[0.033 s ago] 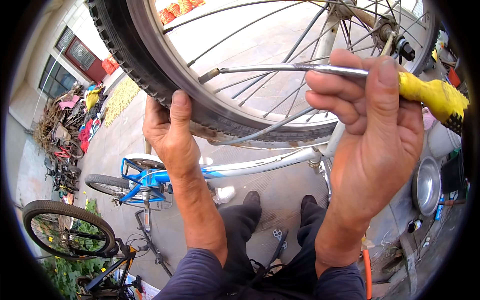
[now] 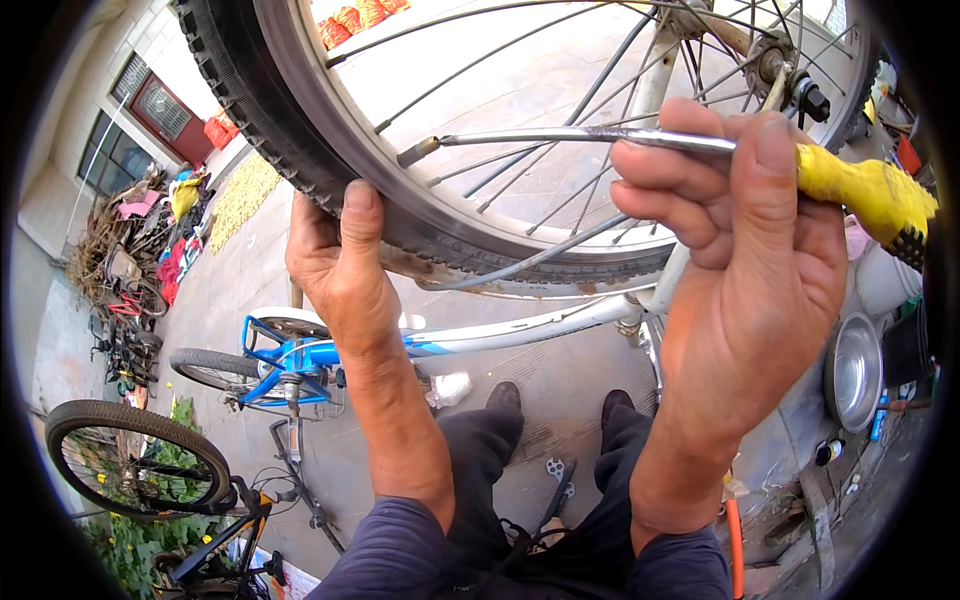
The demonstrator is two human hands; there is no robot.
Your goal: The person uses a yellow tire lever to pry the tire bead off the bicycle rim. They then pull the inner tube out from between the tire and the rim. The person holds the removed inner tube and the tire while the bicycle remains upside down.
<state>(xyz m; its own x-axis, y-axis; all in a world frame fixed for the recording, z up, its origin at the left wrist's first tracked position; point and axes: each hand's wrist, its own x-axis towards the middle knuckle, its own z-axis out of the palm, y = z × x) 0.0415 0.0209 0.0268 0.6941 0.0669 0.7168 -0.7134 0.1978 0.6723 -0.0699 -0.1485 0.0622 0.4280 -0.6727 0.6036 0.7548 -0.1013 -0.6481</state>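
Containers stand to the right of the wheel (image 2: 425, 210): a shiny metal basin (image 2: 856, 372), tilted with its inside facing the work area, a pale bucket (image 2: 882, 285) and a black bucket (image 2: 905, 345); the contents of both buckets cannot be determined. Orange-red sacks (image 2: 368, 14) lie beyond the wheel, their filling hidden. The wheel has a black knobbed tyre, a dull silver rim and thin spokes; a short valve (image 2: 418, 151) projects inward from the rim. The left hand (image 2: 345, 250) grips the wheel at its near left edge—thumb pressed on the side, fingers wrapped behind the tyre and partly hidden. The right hand (image 2: 745, 220) is in front of the spokes, thumb and fingers closed around a tool (image 2: 590, 134) with a bright slim shaft and a yellow-wrapped handle. The shaft crosses the wheel, its tip at the valve; whether they touch cannot be determined. The right hand blocks part of the spokes. Below the wheel extends a blue-and-white bicycle frame (image 2: 520, 332); a white plastic bag (image 2: 450, 389) and a wrench (image 2: 560, 480) lie on the ground lower still. A second bicycle (image 2: 235, 495)—black-tyred—stands to the wheel's lower left.
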